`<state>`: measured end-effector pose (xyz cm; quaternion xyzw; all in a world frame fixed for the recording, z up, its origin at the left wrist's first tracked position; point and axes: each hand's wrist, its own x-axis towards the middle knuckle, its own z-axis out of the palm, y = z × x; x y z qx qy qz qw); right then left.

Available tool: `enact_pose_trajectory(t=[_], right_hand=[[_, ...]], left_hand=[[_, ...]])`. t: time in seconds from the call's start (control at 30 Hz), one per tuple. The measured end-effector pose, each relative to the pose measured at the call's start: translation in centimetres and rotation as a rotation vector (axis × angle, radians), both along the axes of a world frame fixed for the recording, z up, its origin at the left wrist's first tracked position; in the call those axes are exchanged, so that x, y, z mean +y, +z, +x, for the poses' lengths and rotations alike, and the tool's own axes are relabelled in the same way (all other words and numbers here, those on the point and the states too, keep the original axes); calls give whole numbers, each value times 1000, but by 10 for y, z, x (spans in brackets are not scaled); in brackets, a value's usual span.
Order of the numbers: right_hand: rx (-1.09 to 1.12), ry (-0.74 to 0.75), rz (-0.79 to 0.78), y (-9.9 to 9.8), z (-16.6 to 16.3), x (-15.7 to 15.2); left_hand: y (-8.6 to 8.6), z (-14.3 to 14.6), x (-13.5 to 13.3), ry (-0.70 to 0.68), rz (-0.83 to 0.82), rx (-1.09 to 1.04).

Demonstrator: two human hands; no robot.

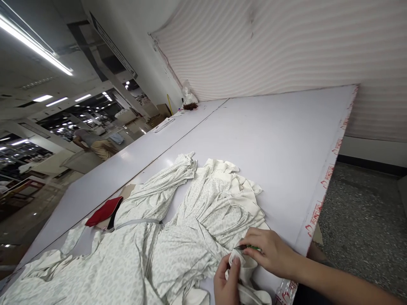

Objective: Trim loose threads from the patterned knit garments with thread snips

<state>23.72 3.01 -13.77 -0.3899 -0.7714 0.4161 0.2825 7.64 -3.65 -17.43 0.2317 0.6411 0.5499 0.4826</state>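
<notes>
At the table's near edge, my left hand pinches a plain cream strip of fabric, part of a garment piece, between thumb and fingers. Just above it, my right hand is closed around small thread snips with a green handle. Their dark pointed tip touches or lies very close to the fabric edge by my left thumb; I cannot tell which. A heap of pale garments with faint grey spots spreads to the left of my hands, with gathered ruffles at its far end. A grey band lies across one bundle.
The white table stretches away to a striped hanging sheet. Red cloth lies at the heap's left. A plastic bag and papers sit at the far end. Printed tape lines the right edge. Another person bends over in the background.
</notes>
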Motion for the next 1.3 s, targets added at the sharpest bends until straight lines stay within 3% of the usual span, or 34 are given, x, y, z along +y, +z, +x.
enact_pose_trajectory(t=[0.2, 0.33, 0.43, 0.5, 0.57, 0.67, 0.77, 0.83, 0.97, 1.13, 1.2, 1.3], right_hand=[[39, 26, -3, -4, -1, 2], [39, 22, 1, -6, -3, 1], [91, -37, -19, -7, 0, 12], [89, -181, -34, -11, 2, 31], [22, -333, -65, -16, 3, 54], [-73, -422, -133, -25, 7, 83], [-68, -390, -141, -31, 17, 90], [-51, -340, -149, -32, 24, 86], [-8, -254, -201, -29, 27, 70], [155, -212, -311, -24, 18, 44], [211, -222, -251, -22, 19, 35], [100, -165, -50, -20, 23, 29]], left_hand=[[9, 5, 7, 40, -37, -226], [6, 6, 10, 49, -20, -202], [5, 1, 13, 62, 62, 96], [7, -6, 19, 118, 185, 391], [12, -13, 30, 137, 273, 538], [17, -17, 52, -66, 250, 541], [16, -6, 67, -399, 220, 651], [12, 7, 70, -497, 174, 710], [3, 30, 67, -421, 100, 639], [-3, 38, 63, -231, 181, 558], [-4, 38, 57, -154, 240, 605], [-5, 38, 44, -42, 318, 675]])
